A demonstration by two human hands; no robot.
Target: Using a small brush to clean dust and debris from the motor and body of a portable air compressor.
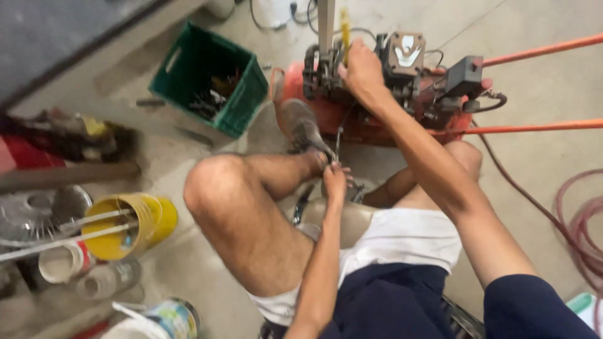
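I sit low on the floor, knees spread, facing a red machine [352, 116] with a dark metal pump head [402, 59] on top. My right hand [361, 69] reaches forward and grips a part on the machine's top, next to an upright pale bar [326, 22]. My left hand [335, 182] is down between my knees, fingers pinched on a thin metal tool [339, 144] that points up toward the machine. My left foot in a grey shoe [303, 129] rests against the machine's front.
A green plastic crate [207, 78] with dark tools stands at the left of the machine. Yellow buckets [129, 226], tins and a fan grille [28, 216] crowd the left floor. Orange handle bars [540, 50] run off right; a reddish hose [581, 232] coils at the right edge.
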